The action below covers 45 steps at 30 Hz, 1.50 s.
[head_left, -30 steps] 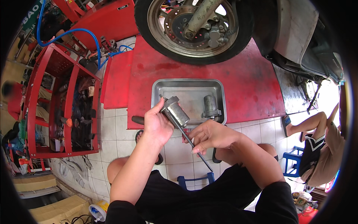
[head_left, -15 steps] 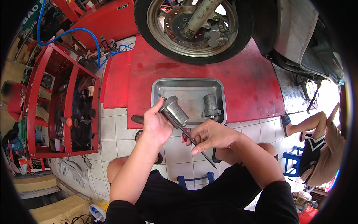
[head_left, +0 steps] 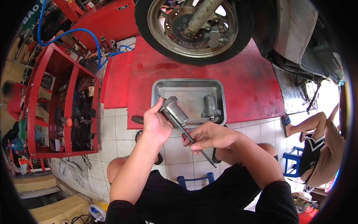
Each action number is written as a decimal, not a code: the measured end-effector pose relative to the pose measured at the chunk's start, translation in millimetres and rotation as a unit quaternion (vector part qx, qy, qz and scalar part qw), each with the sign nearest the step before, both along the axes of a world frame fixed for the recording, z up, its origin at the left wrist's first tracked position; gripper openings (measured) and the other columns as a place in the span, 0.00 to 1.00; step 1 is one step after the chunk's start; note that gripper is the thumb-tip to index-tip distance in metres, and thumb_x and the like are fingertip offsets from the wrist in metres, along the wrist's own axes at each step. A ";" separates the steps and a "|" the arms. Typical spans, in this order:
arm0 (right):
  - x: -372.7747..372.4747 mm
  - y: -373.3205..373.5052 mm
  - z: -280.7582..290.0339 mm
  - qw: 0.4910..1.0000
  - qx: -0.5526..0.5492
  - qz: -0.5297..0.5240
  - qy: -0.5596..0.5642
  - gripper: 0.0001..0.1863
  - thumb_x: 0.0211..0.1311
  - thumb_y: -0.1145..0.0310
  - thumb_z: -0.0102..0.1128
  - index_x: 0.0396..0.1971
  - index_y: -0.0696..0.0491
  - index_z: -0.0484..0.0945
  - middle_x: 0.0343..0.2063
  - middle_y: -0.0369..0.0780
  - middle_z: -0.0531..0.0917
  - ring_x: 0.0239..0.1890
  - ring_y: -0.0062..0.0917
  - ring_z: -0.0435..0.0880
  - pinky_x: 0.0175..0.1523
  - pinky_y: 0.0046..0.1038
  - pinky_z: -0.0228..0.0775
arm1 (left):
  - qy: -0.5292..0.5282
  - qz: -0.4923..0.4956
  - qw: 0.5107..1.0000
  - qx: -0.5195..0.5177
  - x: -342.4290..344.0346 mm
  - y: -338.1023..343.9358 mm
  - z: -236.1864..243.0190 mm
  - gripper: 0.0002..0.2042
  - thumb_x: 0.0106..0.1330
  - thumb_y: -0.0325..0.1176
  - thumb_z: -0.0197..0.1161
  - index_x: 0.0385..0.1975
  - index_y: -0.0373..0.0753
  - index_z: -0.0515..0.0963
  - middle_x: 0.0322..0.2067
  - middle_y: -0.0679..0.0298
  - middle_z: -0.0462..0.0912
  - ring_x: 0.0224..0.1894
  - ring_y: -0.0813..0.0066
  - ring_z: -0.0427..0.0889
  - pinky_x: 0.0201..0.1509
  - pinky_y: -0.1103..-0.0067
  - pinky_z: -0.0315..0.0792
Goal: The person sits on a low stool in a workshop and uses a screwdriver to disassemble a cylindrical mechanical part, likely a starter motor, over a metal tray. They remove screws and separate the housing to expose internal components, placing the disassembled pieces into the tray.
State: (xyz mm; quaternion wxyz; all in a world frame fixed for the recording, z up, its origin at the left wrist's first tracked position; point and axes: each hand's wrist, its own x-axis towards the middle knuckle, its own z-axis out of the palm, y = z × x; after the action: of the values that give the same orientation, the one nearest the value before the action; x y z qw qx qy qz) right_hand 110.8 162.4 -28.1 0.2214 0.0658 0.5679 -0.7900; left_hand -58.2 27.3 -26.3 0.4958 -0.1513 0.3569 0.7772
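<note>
Left hand [head_left: 156, 125] grips the metal cylinder [head_left: 176, 113] over the tray's [head_left: 188, 80] near-left corner; right hand's [head_left: 215, 136] fingers close round the dark rod [head_left: 207, 157] along its side — a sideways shove could twist the cylinder loose, dropping it on the rim.

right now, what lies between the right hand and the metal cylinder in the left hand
A slim dark rod spans the gap from right hand to cylinder in the head view, with floor tiles showing behind.
</note>
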 end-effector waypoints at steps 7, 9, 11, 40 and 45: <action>-2.5 -0.4 10.1 0.998 0.028 -0.017 -0.048 0.23 0.56 0.72 0.73 0.50 0.65 0.77 0.27 0.42 0.85 0.30 0.21 0.85 0.36 0.22 0.75 | 0.011 0.002 1.000 -0.012 0.8 0.3 1.6 0.19 0.75 0.43 0.49 0.51 0.31 0.72 0.45 0.50 0.79 0.49 0.55 0.79 0.60 0.59 0.72; -2.6 1.8 7.1 0.998 0.057 -0.013 -0.020 0.23 0.56 0.72 0.74 0.49 0.66 0.78 0.25 0.40 0.84 0.27 0.19 0.83 0.34 0.21 0.73 | 0.021 0.004 1.000 -0.013 0.4 0.2 -1.5 0.18 0.75 0.42 0.50 0.51 0.32 0.72 0.45 0.51 0.80 0.49 0.56 0.79 0.59 0.60 0.72; -2.7 1.5 4.1 0.998 0.066 -0.019 -0.010 0.21 0.55 0.72 0.74 0.48 0.65 0.80 0.24 0.37 0.82 0.27 0.16 0.80 0.34 0.20 0.71 | 0.036 0.010 0.999 -0.021 -0.1 1.2 -3.9 0.18 0.74 0.42 0.50 0.51 0.33 0.72 0.45 0.51 0.80 0.48 0.58 0.79 0.59 0.61 0.72; -28.3 3.2 -32.2 0.938 0.333 -0.090 -0.047 0.13 0.60 0.68 0.64 0.40 0.60 0.84 0.28 0.49 0.86 0.35 0.32 0.88 0.40 0.33 0.78 | 0.182 0.191 0.956 -0.125 -56.9 -15.5 -40.3 0.17 0.70 0.36 0.61 0.54 0.37 0.69 0.47 0.63 0.77 0.50 0.71 0.76 0.59 0.69 0.69; -29.4 13.1 -39.9 0.691 0.719 -0.075 0.004 0.04 0.52 0.78 0.61 0.29 0.60 0.81 0.37 0.50 0.83 0.39 0.43 0.88 0.41 0.38 0.81 | 0.165 0.173 0.966 -0.103 -58.4 -19.2 -37.1 0.17 0.71 0.36 0.60 0.54 0.37 0.71 0.47 0.63 0.77 0.51 0.71 0.76 0.60 0.69 0.69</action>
State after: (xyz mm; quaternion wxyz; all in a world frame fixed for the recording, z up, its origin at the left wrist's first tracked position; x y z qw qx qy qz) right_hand 81.4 175.5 -68.0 0.0440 0.2442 0.9562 -0.1552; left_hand -116.6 8.1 -63.4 0.2702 -0.1308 0.4803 0.8242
